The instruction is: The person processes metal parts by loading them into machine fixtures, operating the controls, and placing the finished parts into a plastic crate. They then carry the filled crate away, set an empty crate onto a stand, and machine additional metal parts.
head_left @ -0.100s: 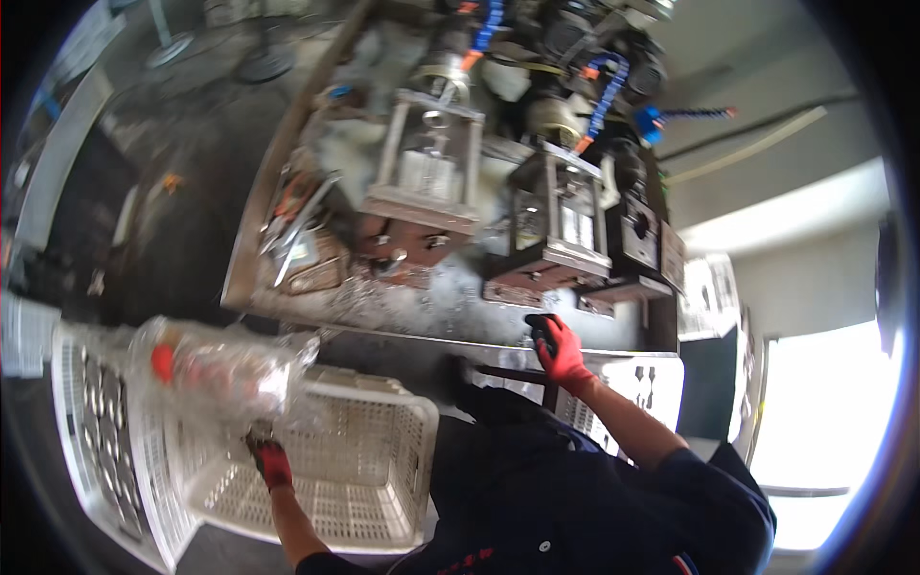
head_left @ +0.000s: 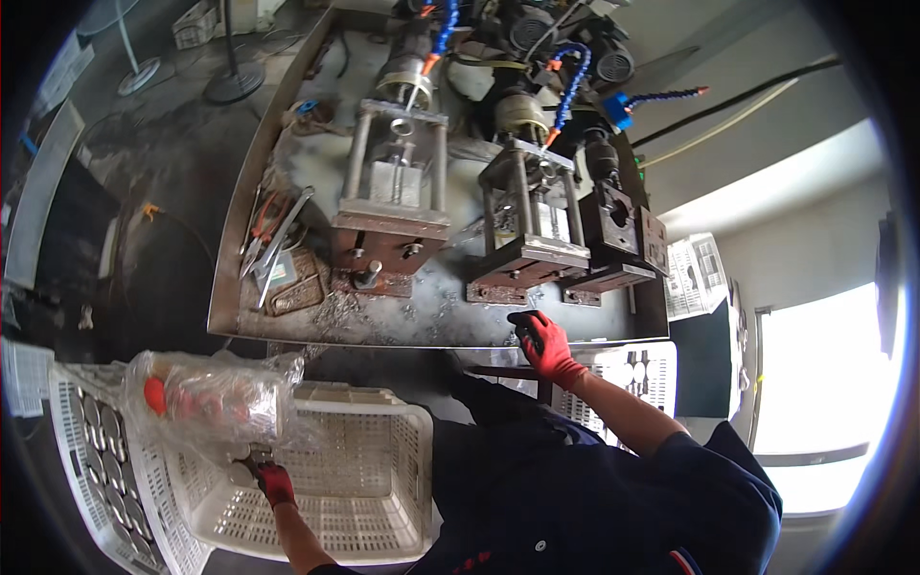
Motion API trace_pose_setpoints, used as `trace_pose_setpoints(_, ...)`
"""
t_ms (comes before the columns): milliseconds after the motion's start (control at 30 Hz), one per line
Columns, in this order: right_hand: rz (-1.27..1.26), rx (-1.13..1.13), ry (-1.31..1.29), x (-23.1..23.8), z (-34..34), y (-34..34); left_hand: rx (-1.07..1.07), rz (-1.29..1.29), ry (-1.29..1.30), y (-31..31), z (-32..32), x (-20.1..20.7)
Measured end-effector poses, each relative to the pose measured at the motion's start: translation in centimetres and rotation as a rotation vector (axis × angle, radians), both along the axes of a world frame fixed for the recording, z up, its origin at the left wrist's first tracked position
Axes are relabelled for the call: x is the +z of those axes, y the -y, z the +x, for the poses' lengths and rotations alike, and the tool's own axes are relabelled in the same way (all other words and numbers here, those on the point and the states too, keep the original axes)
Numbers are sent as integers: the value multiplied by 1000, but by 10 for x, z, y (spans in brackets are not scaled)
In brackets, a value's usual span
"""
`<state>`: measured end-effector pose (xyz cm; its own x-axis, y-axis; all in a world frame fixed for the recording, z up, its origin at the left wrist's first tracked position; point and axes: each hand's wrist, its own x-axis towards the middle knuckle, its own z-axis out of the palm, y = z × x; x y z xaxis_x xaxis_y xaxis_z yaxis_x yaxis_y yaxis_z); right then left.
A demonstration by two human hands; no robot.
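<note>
Right hand (head_left: pixel 544 345) closed on machine table's front edge (head_left: pixel 422 337); left hand (head_left: pixel 275 482) grip unclear, inside white crate (head_left: pixel 383 498).

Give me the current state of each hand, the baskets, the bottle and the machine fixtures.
left hand: red-gloved, at the white basket's near rim, grip unclear.
right hand: red-gloved, resting at the machine tray's front edge.
white basket: open, looks empty.
side basket: holds rows of round metal parts.
plastic bottle: lying on its side, red cap on, under clear wrap.
machine fixtures: upright on the tray.
</note>
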<state>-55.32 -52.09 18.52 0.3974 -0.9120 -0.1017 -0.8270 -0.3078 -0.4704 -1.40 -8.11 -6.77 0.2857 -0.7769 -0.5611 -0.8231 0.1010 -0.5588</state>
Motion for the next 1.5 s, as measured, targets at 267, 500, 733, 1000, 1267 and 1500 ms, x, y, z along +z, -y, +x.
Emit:
trace_pose_setpoints(267,-115,28,-5,19,-33,35,282,-288,-586,129,-99,6)
trace_pose_setpoints(500,-132,-13,-37,31,-32,36,815,-850,-1184,159,-241,20)
trace_pose_setpoints(733,-151,10,116,25,-38,38,702,-669,-1012,236,-257,33)
trace_pose_setpoints(1000,-51,37,209,31,-59,41,415,-336,-840,279,-282,40)
trace_pose_setpoints(1267,58,141,440,40,-71,47,-157,-214,-521,247,-273,-13)
trace_pose_setpoints(1500,44,155,539,85,-100,67,590,-654,-820,271,-272,90)
